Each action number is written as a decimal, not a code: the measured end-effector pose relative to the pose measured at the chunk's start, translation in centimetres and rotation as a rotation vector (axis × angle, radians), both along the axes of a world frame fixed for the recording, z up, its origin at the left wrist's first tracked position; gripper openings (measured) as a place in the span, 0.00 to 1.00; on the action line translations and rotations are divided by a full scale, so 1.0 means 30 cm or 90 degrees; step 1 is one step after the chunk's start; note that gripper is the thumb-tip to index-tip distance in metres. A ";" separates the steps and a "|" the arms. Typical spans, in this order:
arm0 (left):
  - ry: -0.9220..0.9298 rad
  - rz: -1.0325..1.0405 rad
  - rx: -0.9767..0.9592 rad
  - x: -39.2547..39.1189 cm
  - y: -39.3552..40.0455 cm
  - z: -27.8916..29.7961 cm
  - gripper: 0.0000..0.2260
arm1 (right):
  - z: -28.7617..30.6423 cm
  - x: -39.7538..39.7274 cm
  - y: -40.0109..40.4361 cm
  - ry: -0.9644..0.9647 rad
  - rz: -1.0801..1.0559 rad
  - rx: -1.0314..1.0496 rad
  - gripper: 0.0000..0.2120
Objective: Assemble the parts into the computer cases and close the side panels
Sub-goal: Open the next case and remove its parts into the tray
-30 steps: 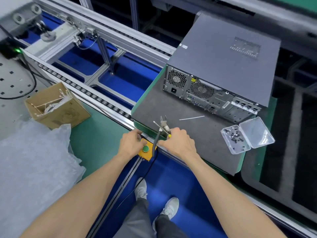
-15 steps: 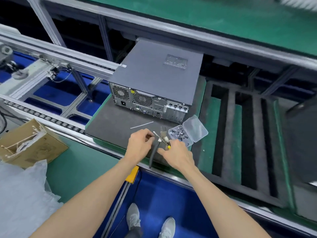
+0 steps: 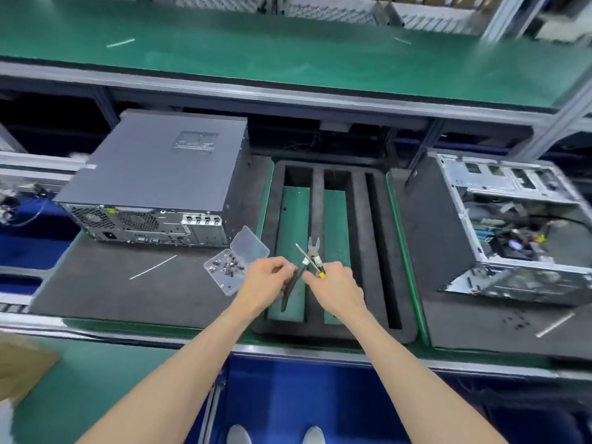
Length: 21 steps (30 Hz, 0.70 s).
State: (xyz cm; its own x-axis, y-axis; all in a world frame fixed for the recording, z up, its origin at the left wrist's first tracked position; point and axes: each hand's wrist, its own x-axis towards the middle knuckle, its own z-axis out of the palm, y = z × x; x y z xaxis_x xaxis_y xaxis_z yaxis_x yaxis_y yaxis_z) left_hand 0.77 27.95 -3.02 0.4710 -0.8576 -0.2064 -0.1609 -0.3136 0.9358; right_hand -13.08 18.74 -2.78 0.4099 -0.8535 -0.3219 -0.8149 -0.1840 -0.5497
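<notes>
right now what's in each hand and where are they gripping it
Left hand grips the cutting pliers by one black handle. Right hand pinches the screwdriver at its yellow handle.

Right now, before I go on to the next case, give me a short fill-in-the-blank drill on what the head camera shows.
1. The closed computer case lies to the ____ of the black foam tray.
2. The open computer case on the right has its side panel ____.
3. The lid of the clear screw box is ____.
4. The right hand holds a screwdriver whose grip is ____.

Missing words: left; off; open; yellow
</notes>
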 end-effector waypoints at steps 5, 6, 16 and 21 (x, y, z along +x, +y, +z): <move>-0.029 -0.073 0.017 -0.039 -0.042 0.014 0.11 | 0.015 -0.052 -0.011 -0.032 -0.045 0.022 0.18; -0.030 -0.080 0.019 -0.042 -0.050 0.014 0.12 | 0.016 -0.062 -0.012 -0.029 -0.043 0.024 0.18; -0.096 -0.147 0.064 -0.124 -0.077 0.001 0.11 | 0.009 -0.171 -0.004 0.046 -0.032 -0.009 0.12; -0.196 -0.205 0.097 -0.164 -0.091 -0.030 0.07 | -0.003 -0.220 0.000 0.069 -0.043 -0.008 0.14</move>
State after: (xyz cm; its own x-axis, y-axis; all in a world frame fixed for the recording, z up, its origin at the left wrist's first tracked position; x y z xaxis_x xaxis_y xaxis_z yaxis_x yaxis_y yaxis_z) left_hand -4.16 25.21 -3.91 0.2447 -0.9408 -0.2347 -0.5350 -0.3329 0.7765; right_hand -19.68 18.73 -2.88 0.3151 -0.8823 -0.3497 -0.8798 -0.1333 -0.4563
